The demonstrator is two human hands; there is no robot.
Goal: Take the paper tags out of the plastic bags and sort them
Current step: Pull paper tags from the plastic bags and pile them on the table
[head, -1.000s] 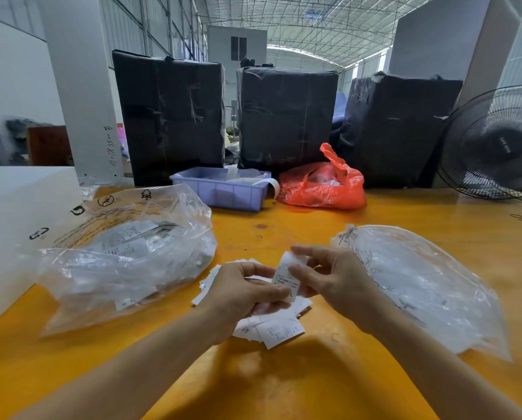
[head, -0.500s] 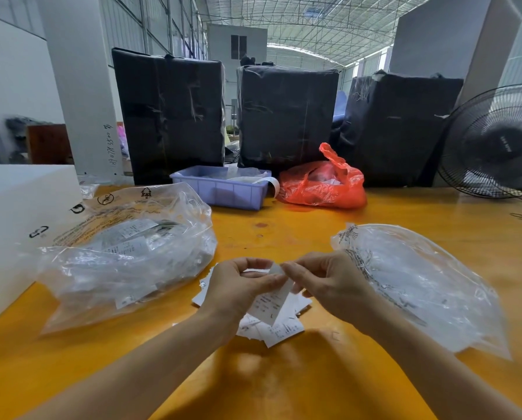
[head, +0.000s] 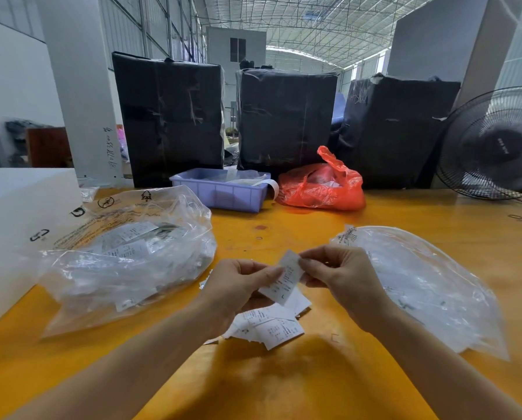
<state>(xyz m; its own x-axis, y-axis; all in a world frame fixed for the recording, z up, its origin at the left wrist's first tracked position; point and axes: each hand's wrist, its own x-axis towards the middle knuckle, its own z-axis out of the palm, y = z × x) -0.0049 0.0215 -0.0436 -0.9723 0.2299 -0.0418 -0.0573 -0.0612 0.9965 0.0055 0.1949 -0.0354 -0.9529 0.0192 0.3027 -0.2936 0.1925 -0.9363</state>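
Note:
A small white printed paper tag is held up between both hands above the yellow table. My left hand pinches its left side and my right hand pinches its upper right corner. Under the hands lies a loose pile of paper tags. A large clear plastic bag stuffed with smaller bags and tags sits to the left. A flatter clear plastic bag lies to the right of my right hand.
A purple plastic bin and a red plastic bag stand at the table's far side, in front of three black-wrapped bundles. A white box is at the left edge, a black fan at the far right.
The tag was tipped down toward the pile half a second ago; now both hands hold it raised and tilted upright again. Bags and pile have not moved.

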